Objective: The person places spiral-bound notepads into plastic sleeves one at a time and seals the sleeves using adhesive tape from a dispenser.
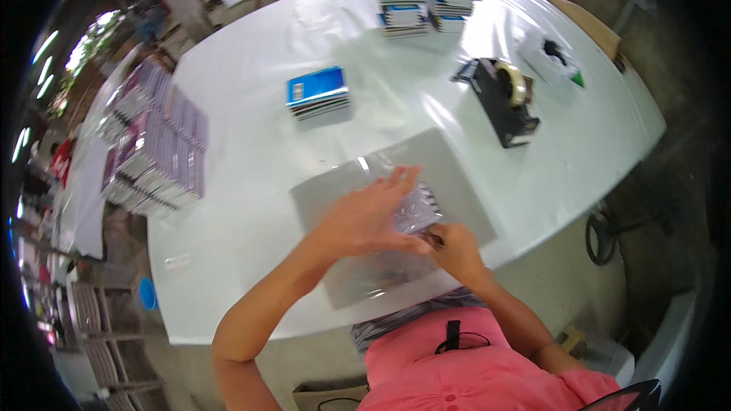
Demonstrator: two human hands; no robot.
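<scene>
In front of me a small bundle (417,211) with dark spiral coils along one side is covered by shiny clear plastic. It looks like spiral notebooks, though my hands hide much of it. My left hand (365,217) lies over the bundle's left part, fingers stretched out and thumb pointing right. At the bundle's near right corner, my right hand (457,250) has its fingers curled closed; what they pinch is too blurred to tell. Beneath everything spreads a greyish translucent sheet (457,175), reaching toward the table's near edge.
A short stack of blue notebooks (318,91) lies beyond the sheet. To its right stands a black tape dispenser (499,106) beside a white plastic bag (544,57). Tall notebook stacks (403,0) rise at the far edge, purple-edged stacks (156,141) at the left of the white table (236,259).
</scene>
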